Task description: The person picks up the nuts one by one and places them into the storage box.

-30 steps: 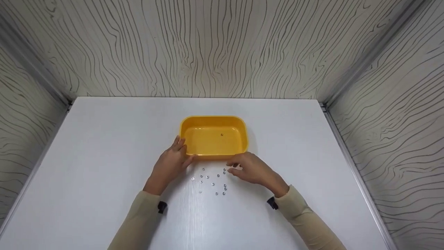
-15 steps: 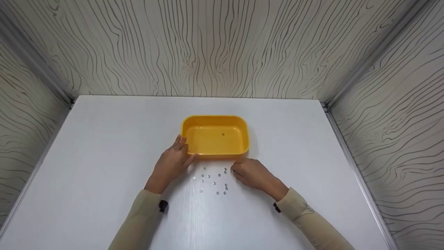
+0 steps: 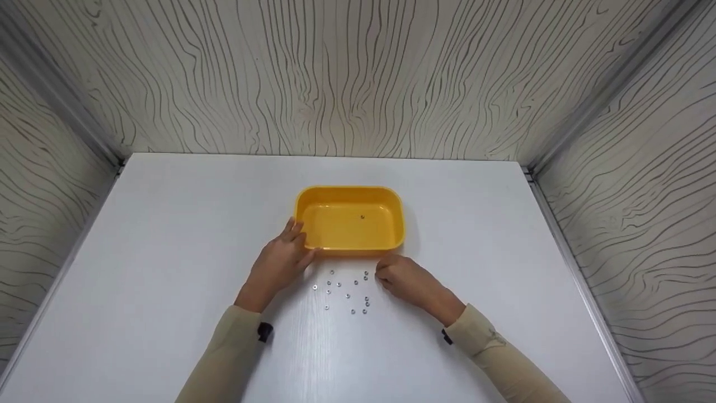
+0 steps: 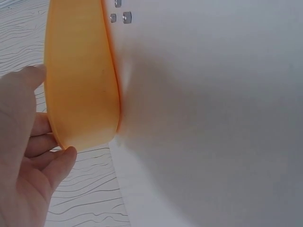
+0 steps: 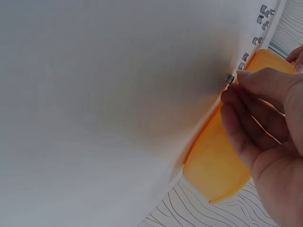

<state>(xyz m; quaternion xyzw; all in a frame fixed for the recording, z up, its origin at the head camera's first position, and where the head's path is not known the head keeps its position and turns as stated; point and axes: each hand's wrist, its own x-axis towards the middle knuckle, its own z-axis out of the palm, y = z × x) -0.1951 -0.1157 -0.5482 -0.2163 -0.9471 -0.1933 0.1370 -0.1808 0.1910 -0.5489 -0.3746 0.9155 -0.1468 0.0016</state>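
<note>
My left hand (image 3: 277, 263) holds the near-left corner of a yellow plastic tub (image 3: 349, 251). In the left wrist view its thumb and fingers lie at the rim of the tub (image 4: 83, 75). Just in front of the tub's near-right corner, my right hand (image 3: 408, 280) has its fingers bent low over the table. The right wrist view shows a small metal nut (image 5: 230, 79) at the tips of its thumb and index finger, which seem to pinch it. Several loose nuts (image 3: 347, 296) lie left of that hand. One nut (image 3: 362, 216) sits inside the tub.
The white table (image 3: 196, 207) is bounded by wood-grain panels (image 3: 335, 78) at the back and sides, with grey metal rails (image 3: 582, 285) along the side edges. A dark band or device (image 3: 265, 331) is on the left wrist.
My right thumb and fingers have closed together, and that hand has drawn slightly right, away from the tub's front wall. My left hand stays at the tub's corner. The view has shifted a little.
</note>
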